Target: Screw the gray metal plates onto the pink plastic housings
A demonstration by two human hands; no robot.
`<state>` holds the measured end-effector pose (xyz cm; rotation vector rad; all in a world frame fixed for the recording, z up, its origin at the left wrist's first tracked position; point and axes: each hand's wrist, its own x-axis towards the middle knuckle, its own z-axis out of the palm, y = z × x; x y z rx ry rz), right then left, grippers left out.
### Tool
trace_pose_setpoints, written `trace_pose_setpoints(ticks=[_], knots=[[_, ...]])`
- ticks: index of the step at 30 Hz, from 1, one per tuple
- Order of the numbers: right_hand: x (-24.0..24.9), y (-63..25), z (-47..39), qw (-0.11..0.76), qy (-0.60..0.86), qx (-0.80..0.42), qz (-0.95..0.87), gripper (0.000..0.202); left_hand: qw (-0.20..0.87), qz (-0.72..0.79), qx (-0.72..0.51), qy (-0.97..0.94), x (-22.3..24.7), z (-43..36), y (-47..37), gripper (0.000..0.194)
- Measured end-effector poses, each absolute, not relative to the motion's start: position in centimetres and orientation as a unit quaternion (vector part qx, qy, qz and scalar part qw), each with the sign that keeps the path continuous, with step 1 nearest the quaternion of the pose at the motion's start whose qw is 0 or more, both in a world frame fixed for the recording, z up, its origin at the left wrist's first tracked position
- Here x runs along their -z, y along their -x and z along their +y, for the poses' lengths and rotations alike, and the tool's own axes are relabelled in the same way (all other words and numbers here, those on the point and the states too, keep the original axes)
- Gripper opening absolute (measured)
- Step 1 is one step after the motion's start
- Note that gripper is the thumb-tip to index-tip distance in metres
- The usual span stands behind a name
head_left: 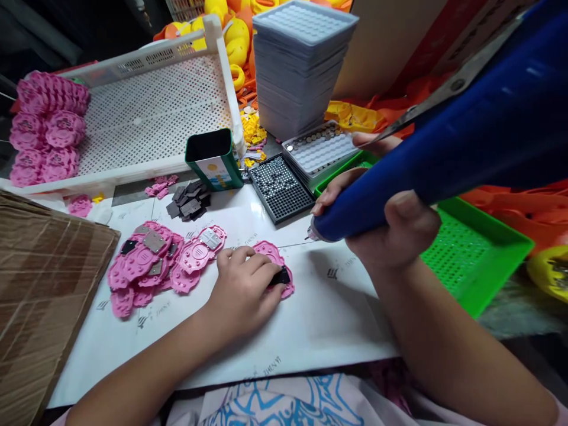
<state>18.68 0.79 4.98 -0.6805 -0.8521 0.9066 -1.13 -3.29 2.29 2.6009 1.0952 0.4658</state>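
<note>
A pink piece (270, 251) is held flat on the white tabletop (328, 331), on the near side of the black perforated tray (284, 214), by the left hand (246, 284); its fingers are bent and set close together over the piece. A black insert (280, 276) is exposed beside the fingertips; no metal plate is seen there, though much is hidden. To the right of the black tray, a blue tool (399, 186) is gripped by the right hand (386, 245), with fingers and thumb wrapped around its body and its tip held clear of the piece. The work is judged to be partway along: in the pile (137, 263) left of the black tray, metal plates are seen on several pieces, while a black insert is exposed on another. Loose dark plates (190, 202) are heaped left of the black tray, so more pieces seem left to be done. Whether any piece is finished cannot be told.
</note>
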Motion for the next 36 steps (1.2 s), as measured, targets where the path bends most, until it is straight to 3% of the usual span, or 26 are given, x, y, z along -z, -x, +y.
trace_pose_setpoints(ticks=[12, 36], knots=[[-5.6, -18.6, 0.8, 0.768, 0.312, -0.389, -0.402, 0.042, 0.146, 0.367, -0.177, -0.901, -1.8, -3.3, 1.1, 0.010], [-5.7, -19.3, 0.8, 0.734, 0.320, -0.388, -0.458, 0.044, 0.171, 0.342, -0.227, -0.895, -0.9, -3.2, 1.3, 0.014]])
